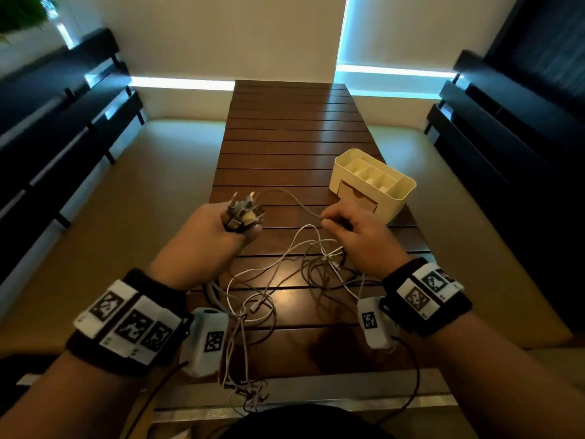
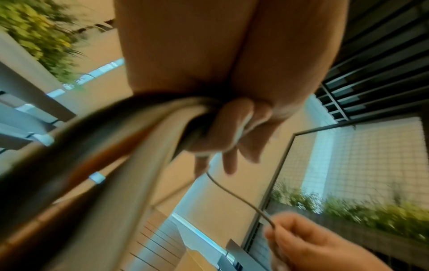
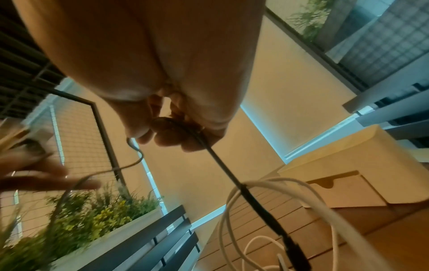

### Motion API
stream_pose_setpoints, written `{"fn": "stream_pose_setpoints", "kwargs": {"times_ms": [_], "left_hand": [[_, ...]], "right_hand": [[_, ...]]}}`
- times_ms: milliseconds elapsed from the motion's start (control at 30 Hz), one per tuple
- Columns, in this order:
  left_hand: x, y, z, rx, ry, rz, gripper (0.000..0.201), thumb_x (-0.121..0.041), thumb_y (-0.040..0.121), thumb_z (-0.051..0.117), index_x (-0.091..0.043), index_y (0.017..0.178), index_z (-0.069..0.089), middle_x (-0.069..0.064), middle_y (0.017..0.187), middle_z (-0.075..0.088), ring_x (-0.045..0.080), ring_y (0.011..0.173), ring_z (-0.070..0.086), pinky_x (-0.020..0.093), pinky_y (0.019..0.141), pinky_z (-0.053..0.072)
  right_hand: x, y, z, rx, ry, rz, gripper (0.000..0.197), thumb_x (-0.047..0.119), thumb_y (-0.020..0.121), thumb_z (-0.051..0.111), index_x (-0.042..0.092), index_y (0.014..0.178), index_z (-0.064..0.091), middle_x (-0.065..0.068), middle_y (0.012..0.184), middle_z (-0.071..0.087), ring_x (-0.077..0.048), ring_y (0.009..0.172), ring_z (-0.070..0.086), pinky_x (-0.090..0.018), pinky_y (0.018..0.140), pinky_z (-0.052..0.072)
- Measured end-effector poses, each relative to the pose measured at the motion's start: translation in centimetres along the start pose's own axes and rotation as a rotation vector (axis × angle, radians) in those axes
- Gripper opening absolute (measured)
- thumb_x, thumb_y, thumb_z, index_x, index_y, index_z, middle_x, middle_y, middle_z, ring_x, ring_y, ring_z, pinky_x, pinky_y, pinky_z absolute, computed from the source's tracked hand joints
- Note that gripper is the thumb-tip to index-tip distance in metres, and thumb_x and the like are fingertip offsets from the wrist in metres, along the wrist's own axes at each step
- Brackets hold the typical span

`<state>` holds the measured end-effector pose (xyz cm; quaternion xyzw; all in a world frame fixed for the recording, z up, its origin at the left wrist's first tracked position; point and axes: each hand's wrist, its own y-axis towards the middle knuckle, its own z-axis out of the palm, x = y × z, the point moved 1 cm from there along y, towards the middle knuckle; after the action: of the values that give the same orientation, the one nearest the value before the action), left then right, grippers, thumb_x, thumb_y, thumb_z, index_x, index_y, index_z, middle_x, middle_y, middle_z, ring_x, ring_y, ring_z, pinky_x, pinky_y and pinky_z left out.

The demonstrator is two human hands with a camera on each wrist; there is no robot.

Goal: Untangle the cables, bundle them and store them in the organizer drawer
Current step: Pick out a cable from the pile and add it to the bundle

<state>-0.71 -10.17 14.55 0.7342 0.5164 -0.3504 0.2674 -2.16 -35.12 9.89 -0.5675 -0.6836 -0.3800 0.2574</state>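
My left hand [image 1: 228, 226] grips a bunch of cable plugs [image 1: 242, 209] above the slatted wooden table [image 1: 291, 137]; its fingers [image 2: 216, 133] curl round several cables that trail down blurred past the wrist. A thin grey cable [image 1: 294, 199] arcs from the plugs to my right hand [image 1: 340, 218], which pinches it. In the right wrist view my right hand's fingers [image 3: 176, 135] also curl round a dark cable [image 3: 234, 177]. A tangle of white and grey cables [image 1: 285, 274] lies on the table between my wrists. The cream organizer [image 1: 370, 182] stands at the right, its drawer [image 1: 357, 198] shut.
Dark benches [image 1: 63, 122] line both sides of the table, the right one [image 1: 506, 122] close to the organizer. Cable ends [image 1: 247, 394] hang over the table's near edge. A planter with green plants [image 3: 92, 220] stands beyond the benches.
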Motion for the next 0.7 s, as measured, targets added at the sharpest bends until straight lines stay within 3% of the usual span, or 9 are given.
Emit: {"fn": "stream_pose_setpoints", "kwargs": {"times_ms": [67,133,233,300,367,467,533,633,700], "left_hand": [[-1.1,0.1,1.0,-0.097,-0.001,0.084,0.015,-0.019,0.092,0.066,-0.017,0.106,0.071,-0.016,0.074,0.061,-0.009,0.063,0.056,0.012,0.059,0.037],[-1.6,0.2,2.0,-0.193,-0.021,0.124,0.035,-0.018,0.092,0.067,-0.022,0.127,0.063,-0.024,0.095,0.060,-0.008,0.090,0.059,0.006,0.074,0.038],[-1.3,0.4,2.4,-0.282,-0.119,0.112,0.062,-0.015,0.091,0.068,-0.018,0.148,0.042,-0.028,0.104,0.054,-0.022,0.095,0.052,-0.004,0.081,0.034],[-1.2,0.5,2.7,-0.200,-0.093,0.107,0.064,-0.018,0.091,0.067,-0.023,0.149,0.041,-0.021,0.120,0.058,-0.015,0.107,0.052,0.003,0.091,0.037],[-1.3,0.8,3.2,-0.041,-0.026,0.122,0.052,-0.022,0.092,0.066,-0.026,0.141,0.052,-0.014,0.131,0.060,-0.004,0.114,0.054,0.018,0.099,0.042],[-1.0,1.2,4.3,0.153,0.023,0.114,0.014,-0.026,0.092,0.067,-0.024,0.105,0.070,-0.008,0.097,0.071,0.002,0.083,0.062,0.027,0.078,0.050],[-0.8,1.2,4.5,0.180,0.002,0.091,0.010,-0.025,0.092,0.067,-0.018,0.085,0.068,-0.002,0.079,0.068,0.005,0.067,0.059,0.027,0.066,0.047],[-0.7,1.2,4.1,0.144,-0.039,0.083,0.016,-0.021,0.092,0.065,-0.010,0.082,0.069,0.004,0.074,0.068,0.015,0.057,0.055,0.029,0.058,0.046],[-0.8,1.2,3.4,0.082,-0.167,0.042,0.010,-0.014,0.092,0.064,-0.009,0.088,0.072,0.000,0.067,0.066,0.009,0.046,0.048,0.023,0.049,0.041]], "right_hand": [[0.6,0.0,0.7,0.069,-0.009,-0.057,0.011,0.014,0.095,0.060,0.025,0.099,0.061,0.012,0.090,0.056,0.001,0.082,0.055,-0.010,0.072,0.045],[0.7,0.1,1.4,0.120,-0.045,-0.092,0.012,0.015,0.095,0.061,0.025,0.100,0.063,0.009,0.093,0.057,-0.002,0.084,0.055,-0.011,0.073,0.045],[-0.1,0.4,1.9,0.197,-0.120,-0.071,0.010,0.017,0.095,0.061,0.021,0.102,0.067,0.008,0.096,0.056,-0.004,0.087,0.055,-0.020,0.078,0.048],[-0.5,0.4,1.9,0.229,-0.138,-0.064,0.012,0.017,0.095,0.061,0.018,0.104,0.069,0.006,0.096,0.055,-0.006,0.087,0.055,-0.022,0.078,0.049],[-0.1,0.4,1.9,0.218,-0.102,-0.121,0.012,0.015,0.094,0.062,0.018,0.103,0.069,0.006,0.094,0.055,-0.006,0.084,0.054,-0.017,0.074,0.047],[0.7,0.8,1.7,0.147,-0.066,-0.209,0.018,0.011,0.093,0.062,0.028,0.100,0.064,0.010,0.089,0.052,-0.004,0.080,0.052,-0.011,0.070,0.043],[0.6,0.8,1.7,0.142,-0.067,-0.196,0.019,0.012,0.094,0.061,0.030,0.097,0.060,0.013,0.089,0.052,-0.001,0.080,0.052,-0.010,0.071,0.042],[-0.5,0.3,2.0,0.230,-0.049,-0.071,0.011,0.020,0.097,0.057,0.030,0.093,0.057,0.010,0.086,0.056,-0.003,0.075,0.054,-0.014,0.066,0.045],[-1.9,-0.1,2.2,0.286,-0.060,0.045,0.014,0.026,0.100,0.053,0.035,0.089,0.056,0.007,0.083,0.059,-0.003,0.071,0.055,-0.017,0.063,0.044]]}}
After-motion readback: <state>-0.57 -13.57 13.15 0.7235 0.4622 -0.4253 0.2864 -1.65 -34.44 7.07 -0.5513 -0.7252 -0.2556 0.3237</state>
